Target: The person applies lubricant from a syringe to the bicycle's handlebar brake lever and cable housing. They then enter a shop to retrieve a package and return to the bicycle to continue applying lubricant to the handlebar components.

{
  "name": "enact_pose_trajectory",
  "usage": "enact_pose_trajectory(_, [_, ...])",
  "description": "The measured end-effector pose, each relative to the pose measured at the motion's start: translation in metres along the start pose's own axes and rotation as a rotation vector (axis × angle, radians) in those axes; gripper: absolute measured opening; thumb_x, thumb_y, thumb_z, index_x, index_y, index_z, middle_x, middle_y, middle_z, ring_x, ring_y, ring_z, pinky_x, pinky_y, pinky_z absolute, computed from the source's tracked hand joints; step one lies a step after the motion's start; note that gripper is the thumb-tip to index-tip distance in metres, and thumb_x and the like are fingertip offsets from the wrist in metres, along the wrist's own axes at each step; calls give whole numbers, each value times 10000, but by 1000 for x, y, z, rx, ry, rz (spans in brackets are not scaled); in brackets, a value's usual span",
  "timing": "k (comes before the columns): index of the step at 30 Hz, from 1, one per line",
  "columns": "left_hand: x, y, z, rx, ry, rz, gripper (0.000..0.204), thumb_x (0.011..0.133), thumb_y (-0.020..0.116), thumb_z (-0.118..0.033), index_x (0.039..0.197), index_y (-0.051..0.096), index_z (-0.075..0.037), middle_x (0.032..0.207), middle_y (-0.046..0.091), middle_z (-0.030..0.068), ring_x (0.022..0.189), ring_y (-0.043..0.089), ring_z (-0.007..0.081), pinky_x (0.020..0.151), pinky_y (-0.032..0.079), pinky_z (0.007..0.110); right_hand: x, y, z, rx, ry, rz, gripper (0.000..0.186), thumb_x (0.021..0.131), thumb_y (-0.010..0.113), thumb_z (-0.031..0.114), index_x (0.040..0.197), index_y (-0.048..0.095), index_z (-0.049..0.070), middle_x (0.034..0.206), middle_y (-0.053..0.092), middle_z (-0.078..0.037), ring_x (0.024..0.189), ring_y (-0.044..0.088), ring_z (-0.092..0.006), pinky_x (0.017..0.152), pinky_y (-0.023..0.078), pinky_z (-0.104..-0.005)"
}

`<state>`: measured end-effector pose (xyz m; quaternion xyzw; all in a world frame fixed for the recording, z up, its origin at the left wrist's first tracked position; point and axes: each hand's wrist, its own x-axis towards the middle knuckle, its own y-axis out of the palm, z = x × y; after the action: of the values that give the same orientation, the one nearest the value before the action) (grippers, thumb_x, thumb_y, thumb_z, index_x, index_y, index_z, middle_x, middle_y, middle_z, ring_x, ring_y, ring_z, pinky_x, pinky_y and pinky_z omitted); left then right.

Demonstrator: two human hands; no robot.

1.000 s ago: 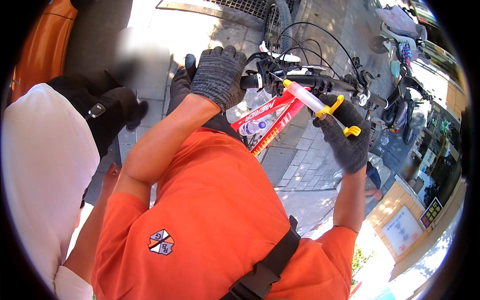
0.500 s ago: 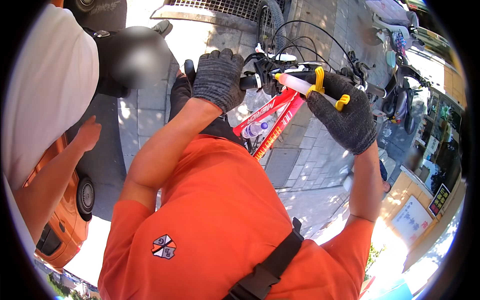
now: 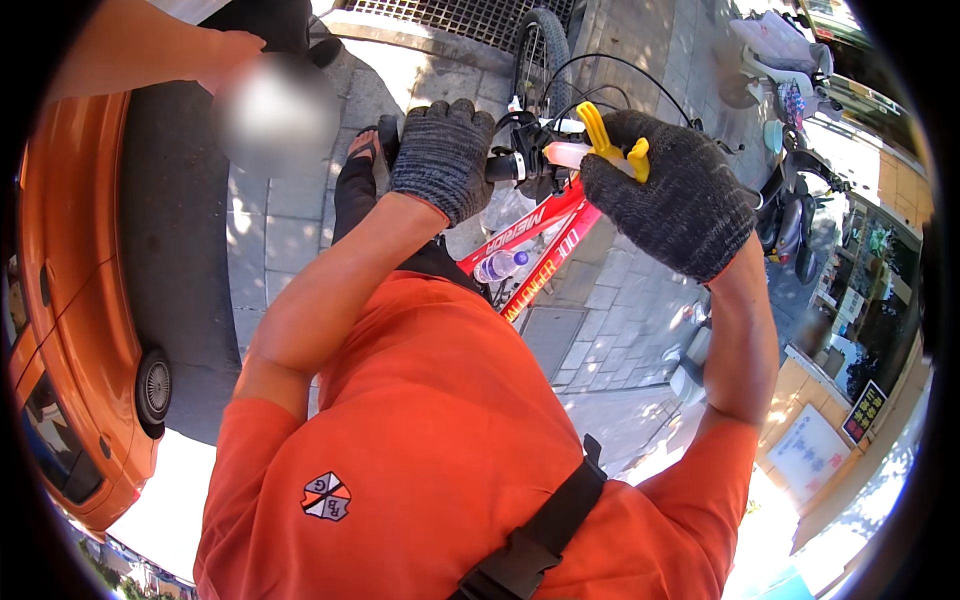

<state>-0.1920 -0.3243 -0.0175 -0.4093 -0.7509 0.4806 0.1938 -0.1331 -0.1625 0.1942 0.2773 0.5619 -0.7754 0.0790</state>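
My left hand (image 3: 445,160), in a dark grey knitted glove, is closed around the left end of the bicycle handlebar (image 3: 507,167). My right hand (image 3: 675,190), gloved the same way, is raised over the bar's right side. Its fingers are curled round a pale pinkish tube (image 3: 567,154), whose tip points left toward the middle of the bar. Yellow clip-like prongs (image 3: 597,125) stick out from the tube beside my fingers. Beneath the bar runs the red and pink bicycle frame (image 3: 545,265). A clear water bottle with a purple cap (image 3: 499,266) sits at the frame.
At the left is an orange car (image 3: 85,250). Another person's arm (image 3: 150,50) reaches in at the upper left. The bicycle's front tyre (image 3: 541,55) stands near a metal grate (image 3: 440,22) on the paving. A parked scooter (image 3: 793,205) and a shopfront line the right.
My right hand and the tube have shifted left, closer to the middle of the bar, and less of the tube shows. My left hand stays put. The person at left has moved farther ahead.
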Motion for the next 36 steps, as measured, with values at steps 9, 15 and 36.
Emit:
enact_pose_trajectory(9, [-3, 0, 1, -26, 14, -16, 463, 736, 783, -257, 1159, 705, -86, 1147, 657, 156, 1105, 641, 332, 960, 484, 500, -2, 3, -1, 1, -50, -69, 395, 935, 760, 343, 1216, 733, 68, 790, 723, -154, 666, 691, -215, 671, 562, -364])
enact_pose_trajectory(15, [-3, 6, 3, -14, 29, -38, 519, 701, 810, -303, 1145, 665, -76, 1116, 641, 152, 1087, 634, 339, 962, 467, 511, -1, 6, -2, 10, -9, -67, 410, 935, 771, 418, 1140, 746, 64, 728, 691, -135, 638, 667, -209, 651, 552, -361])
enact_pose_trajectory(36, [-6, 3, 2, -22, 21, -74, 472, 724, 786, -292, 1142, 712, -87, 1153, 648, 147, 1125, 621, 331, 987, 445, 500, -5, 5, 2, 23, -57, -84, 370, 933, 764, 341, 1178, 745, 65, 768, 713, -145, 678, 704, -233, 688, 571, -372])
